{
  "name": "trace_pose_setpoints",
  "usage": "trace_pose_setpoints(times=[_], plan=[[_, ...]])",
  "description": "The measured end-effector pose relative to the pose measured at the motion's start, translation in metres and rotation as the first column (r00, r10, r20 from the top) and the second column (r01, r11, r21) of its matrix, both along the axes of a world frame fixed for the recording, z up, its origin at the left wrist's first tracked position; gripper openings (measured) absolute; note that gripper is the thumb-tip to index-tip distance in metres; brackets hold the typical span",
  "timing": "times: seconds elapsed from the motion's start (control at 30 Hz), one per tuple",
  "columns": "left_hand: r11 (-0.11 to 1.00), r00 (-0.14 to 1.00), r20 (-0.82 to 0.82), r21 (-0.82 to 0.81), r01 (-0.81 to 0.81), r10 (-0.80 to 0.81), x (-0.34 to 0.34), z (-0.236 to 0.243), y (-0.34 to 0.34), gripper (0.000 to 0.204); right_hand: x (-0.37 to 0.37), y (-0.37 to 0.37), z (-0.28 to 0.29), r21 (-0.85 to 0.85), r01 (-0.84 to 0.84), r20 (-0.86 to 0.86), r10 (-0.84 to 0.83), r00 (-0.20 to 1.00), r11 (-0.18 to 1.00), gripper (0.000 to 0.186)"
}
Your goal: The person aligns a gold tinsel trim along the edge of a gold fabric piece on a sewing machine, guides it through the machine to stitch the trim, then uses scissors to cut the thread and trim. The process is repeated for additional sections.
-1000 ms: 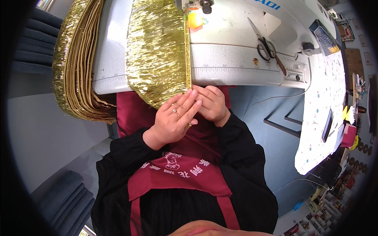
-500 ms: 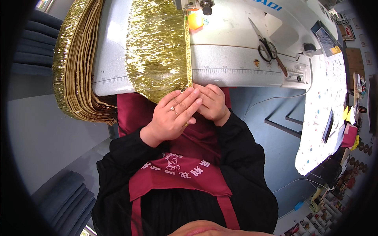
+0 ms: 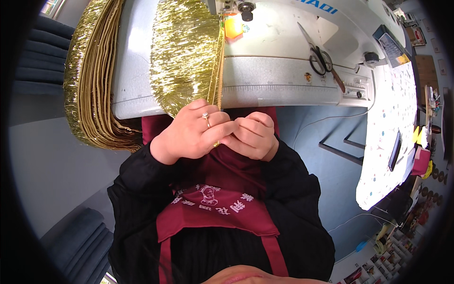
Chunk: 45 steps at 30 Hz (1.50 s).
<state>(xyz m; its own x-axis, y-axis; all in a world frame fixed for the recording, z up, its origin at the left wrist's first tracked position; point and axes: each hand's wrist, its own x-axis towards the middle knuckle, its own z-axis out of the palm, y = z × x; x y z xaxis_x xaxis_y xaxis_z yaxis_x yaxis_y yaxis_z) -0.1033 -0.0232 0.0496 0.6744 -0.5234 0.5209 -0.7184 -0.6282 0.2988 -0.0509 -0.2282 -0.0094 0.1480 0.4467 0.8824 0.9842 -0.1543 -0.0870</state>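
Left hand (image 3: 193,131), flatter earlier, curls over gold fringe (image 3: 183,57), touching curled right hand (image 3: 254,136); grips unclear.

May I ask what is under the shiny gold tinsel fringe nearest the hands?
The pale grey sewing table shows on both sides of the fringe; whatever lies directly beneath is covered.

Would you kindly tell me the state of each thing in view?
Gold fringe: spread out
Left hand: curled at the fringe's lower end, grip hidden
Right hand: curled, against the left hand, grip hidden
Folded gold stack: many layers, lower end drooping
Scissors: lying down, blades apparently shut
Sewing machine: running or stopped, cannot tell
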Motion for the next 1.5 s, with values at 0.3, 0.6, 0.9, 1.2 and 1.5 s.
trace_pose_setpoints(times=[0.3, 0.6, 0.9, 1.2, 1.5], plan=[[0.996, 0.999, -0.03, -0.08, 0.04, -0.043, -0.002, 0.005, 0.014, 0.037, 0.053, 0.061, -0.031, -0.399, 0.553, -0.292, -0.673, 0.679, 0.731, 0.061], [0.997, 0.975, -0.207, -0.021, 0.079, -0.081, -0.001, -0.027, -0.01, 0.019, -0.01, 0.118, -0.08, -0.471, -0.038, -0.382, -0.166, 0.909, 0.881, 0.045], [0.995, 0.961, -0.267, 0.049, 0.085, -0.069, -0.007, -0.053, -0.008, 0.022, -0.009, 0.004, -0.061, -0.648, -0.474, -0.76, -0.459, 0.46, 0.597, 0.036], [0.997, 1.0, -0.021, 0.082, 0.016, -0.014, -0.013, -0.046, -0.007, 0.032, 0.015, -0.062, -0.011, -0.422, 0.012, -0.668, -0.319, 0.673, 0.907, 0.01], [0.962, 0.963, -0.016, -0.031, -0.27, 0.27, -0.026, -0.044, 0.012, 0.037, 0.064, 0.003, 0.01, -0.269, 0.148, -0.496, -0.269, 0.826, 0.952, 0.03]])
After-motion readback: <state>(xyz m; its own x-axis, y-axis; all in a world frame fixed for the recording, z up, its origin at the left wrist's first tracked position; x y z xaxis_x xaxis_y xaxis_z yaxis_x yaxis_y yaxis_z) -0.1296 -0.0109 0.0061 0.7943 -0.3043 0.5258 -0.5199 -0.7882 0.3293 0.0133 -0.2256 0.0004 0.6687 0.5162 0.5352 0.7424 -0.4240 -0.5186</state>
